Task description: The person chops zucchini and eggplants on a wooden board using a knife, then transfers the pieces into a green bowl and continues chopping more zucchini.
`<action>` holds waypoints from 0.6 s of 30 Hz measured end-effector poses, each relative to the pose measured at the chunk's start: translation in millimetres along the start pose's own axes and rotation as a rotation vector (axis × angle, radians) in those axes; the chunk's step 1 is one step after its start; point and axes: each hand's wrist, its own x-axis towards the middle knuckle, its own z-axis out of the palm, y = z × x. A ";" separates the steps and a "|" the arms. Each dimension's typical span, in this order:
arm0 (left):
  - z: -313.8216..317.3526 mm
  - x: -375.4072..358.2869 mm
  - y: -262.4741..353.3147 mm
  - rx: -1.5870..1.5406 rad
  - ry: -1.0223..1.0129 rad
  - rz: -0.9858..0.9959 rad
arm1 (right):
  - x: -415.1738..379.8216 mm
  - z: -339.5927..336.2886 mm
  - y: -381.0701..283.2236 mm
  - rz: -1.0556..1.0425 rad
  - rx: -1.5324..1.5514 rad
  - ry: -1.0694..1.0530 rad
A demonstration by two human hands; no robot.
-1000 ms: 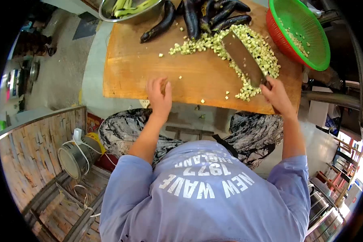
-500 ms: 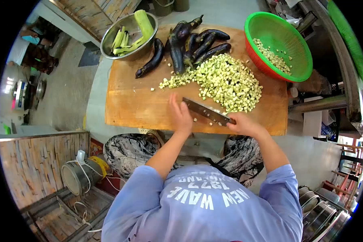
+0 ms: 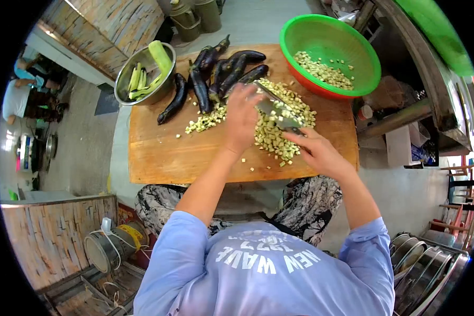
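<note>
My right hand (image 3: 318, 150) is closed on the handle of a cleaver (image 3: 279, 113), whose blade lies over the heap of diced eggplant (image 3: 276, 139) with some cubes on it. Beside the blade's far end is my left hand (image 3: 242, 116), fingers apart and slightly blurred, over the left part of the heap. Several dark eggplants (image 3: 199, 87) lie behind my left hand on the wooden board (image 3: 163, 152). Smaller groups of cubes are scattered left of the heap.
A steel bowl (image 3: 122, 84) with peeled pale green pieces stands at the board's back left corner. At the back right, a green colander (image 3: 374, 68) holds more cubes. Two people (image 3: 23, 97) are far left. Buckets (image 3: 184, 23) stand behind the board.
Both hands and the cleaver have moved from the board's front up to the heap. Cubes now lie on the blade. The view has shifted, so the board's contents appear further left.
</note>
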 end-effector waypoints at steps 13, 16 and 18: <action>49.3 0.4 13.1 0.419 -0.753 0.190 | -72.2 -4.8 -11.0 0.046 -0.467 -0.120; 29.9 -0.1 -6.1 0.466 -0.720 0.114 | -109.5 -16.0 -20.5 0.034 -0.444 -0.034; 28.6 6.5 -24.4 0.522 -0.707 -0.011 | -109.4 -13.7 -16.3 0.062 -0.281 0.068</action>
